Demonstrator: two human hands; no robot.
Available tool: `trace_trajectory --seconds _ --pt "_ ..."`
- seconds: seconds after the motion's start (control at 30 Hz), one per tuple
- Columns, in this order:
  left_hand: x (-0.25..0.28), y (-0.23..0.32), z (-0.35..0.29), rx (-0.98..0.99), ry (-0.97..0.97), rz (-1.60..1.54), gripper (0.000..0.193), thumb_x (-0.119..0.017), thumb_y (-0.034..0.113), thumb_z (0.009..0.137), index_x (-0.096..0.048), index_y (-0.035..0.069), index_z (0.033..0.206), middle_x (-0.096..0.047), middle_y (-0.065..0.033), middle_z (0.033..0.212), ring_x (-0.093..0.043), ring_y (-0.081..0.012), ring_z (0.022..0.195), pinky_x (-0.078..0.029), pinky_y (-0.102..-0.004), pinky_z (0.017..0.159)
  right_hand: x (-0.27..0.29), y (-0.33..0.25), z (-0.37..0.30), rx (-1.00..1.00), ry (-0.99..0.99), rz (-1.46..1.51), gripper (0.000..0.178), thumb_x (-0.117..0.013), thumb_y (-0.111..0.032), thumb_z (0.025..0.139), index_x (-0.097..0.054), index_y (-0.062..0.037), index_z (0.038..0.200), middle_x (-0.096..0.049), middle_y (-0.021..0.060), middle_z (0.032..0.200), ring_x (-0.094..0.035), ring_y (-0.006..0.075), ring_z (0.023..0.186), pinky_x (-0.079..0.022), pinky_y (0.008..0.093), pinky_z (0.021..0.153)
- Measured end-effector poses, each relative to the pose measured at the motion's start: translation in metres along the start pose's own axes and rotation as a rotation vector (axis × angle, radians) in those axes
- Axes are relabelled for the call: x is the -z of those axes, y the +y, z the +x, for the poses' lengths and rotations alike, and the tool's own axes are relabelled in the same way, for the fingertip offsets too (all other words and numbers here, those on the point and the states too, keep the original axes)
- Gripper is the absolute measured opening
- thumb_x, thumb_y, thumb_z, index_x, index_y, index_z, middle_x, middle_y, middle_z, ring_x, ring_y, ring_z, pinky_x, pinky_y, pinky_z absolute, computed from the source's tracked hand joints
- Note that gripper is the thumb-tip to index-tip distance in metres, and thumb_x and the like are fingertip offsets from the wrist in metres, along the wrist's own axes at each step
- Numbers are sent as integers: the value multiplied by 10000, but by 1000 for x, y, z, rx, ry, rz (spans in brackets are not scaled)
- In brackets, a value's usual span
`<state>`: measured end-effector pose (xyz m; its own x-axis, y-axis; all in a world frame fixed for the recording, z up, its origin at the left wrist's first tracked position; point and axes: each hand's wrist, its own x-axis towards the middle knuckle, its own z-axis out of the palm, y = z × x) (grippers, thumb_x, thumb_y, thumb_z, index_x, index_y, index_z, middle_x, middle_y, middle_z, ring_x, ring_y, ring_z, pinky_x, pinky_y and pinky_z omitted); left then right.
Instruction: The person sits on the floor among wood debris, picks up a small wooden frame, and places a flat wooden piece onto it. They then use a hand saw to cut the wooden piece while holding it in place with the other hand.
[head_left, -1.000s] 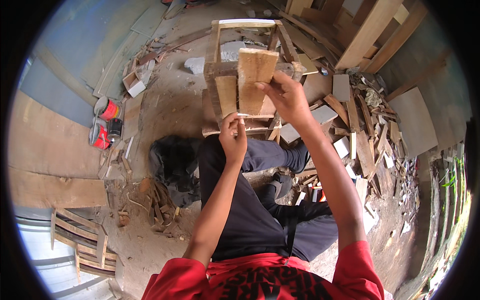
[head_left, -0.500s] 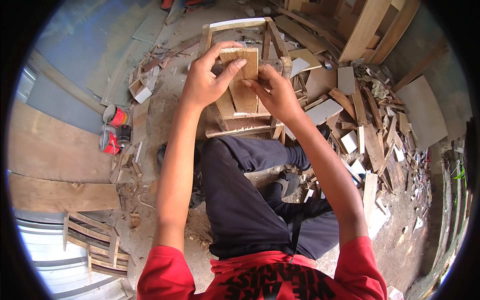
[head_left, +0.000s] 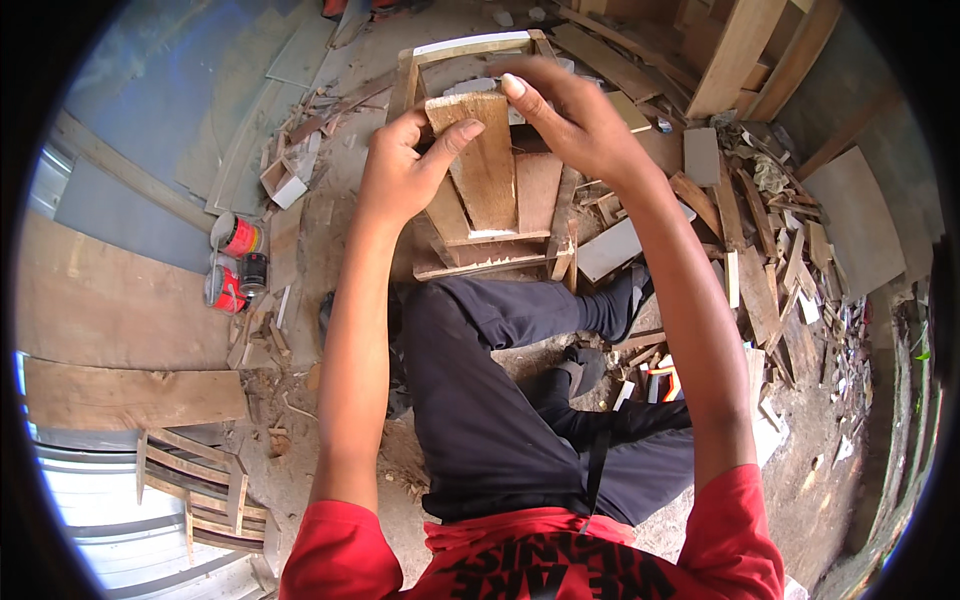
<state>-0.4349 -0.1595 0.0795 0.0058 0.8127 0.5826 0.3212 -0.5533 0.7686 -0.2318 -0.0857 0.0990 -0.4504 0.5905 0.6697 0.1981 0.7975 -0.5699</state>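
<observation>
A short wooden board [head_left: 485, 170] with a rough, pale top end stands tilted in front of me. My left hand [head_left: 402, 172] is closed on its upper left edge, thumb across the face and fingers behind. My right hand [head_left: 590, 125] is at the upper right corner, its thumb tip close to the end and its blurred fingers stretched out above. Whether the thumb touches the board is unclear. Beneath the board is a wooden frame [head_left: 404, 88] with legs and crossbars, and another flat wooden piece [head_left: 538, 190] lies on it to the right.
Offcuts and planks [head_left: 760, 290] are heaped at the right. Red-and-silver cans [head_left: 236, 236] and a black can [head_left: 253, 271] stand at the left. A slatted wooden piece [head_left: 205, 480] lies lower left. My bent legs [head_left: 490, 400] are just below the frame. Tall boards [head_left: 737, 60] lean at the back right.
My right hand has left the board's right edge and risen to its top corner, fingers opening out. The board has tilted slightly while my left hand keeps its hold.
</observation>
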Motion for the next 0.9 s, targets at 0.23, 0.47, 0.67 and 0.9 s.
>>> trace_trajectory --seconds 0.23,0.47,0.67,0.9 --pt "8 -3 -10 -3 -62 77 325 -619 293 994 -678 -23 1039 -667 -21 812 -556 -81 765 -464 -270 693 -14 2 -21 144 -29 -171 437 -608 -513 932 -679 -94 1033 -692 131 843 -654 383 763 -500 448 649" --pt "-3 -6 -9 -109 100 164 359 -538 320 1034 -624 -24 978 -570 -36 702 -486 -91 687 -421 -284 619 -20 5 -17 122 -25 -180 410 -637 -512 904 -680 -139 1070 -675 96 878 -657 358 796 -501 454 646" --pt "-3 -11 -11 -118 106 196 347 -540 319 1037 -614 -19 1003 -585 -53 735 -502 -97 703 -435 -287 640 -22 8 -17 131 -8 -156 425 -645 -517 893 -678 -131 1068 -671 96 865 -655 357 791 -497 454 632" --pt "9 -6 -5 -44 -93 12 307 -515 254 1051 -567 -5 1206 -636 -47 1068 -553 -105 988 -443 -269 880 -22 8 -18 113 -2 -203 409 -659 -502 886 -667 -116 1021 -665 102 831 -654 357 786 -489 452 616"
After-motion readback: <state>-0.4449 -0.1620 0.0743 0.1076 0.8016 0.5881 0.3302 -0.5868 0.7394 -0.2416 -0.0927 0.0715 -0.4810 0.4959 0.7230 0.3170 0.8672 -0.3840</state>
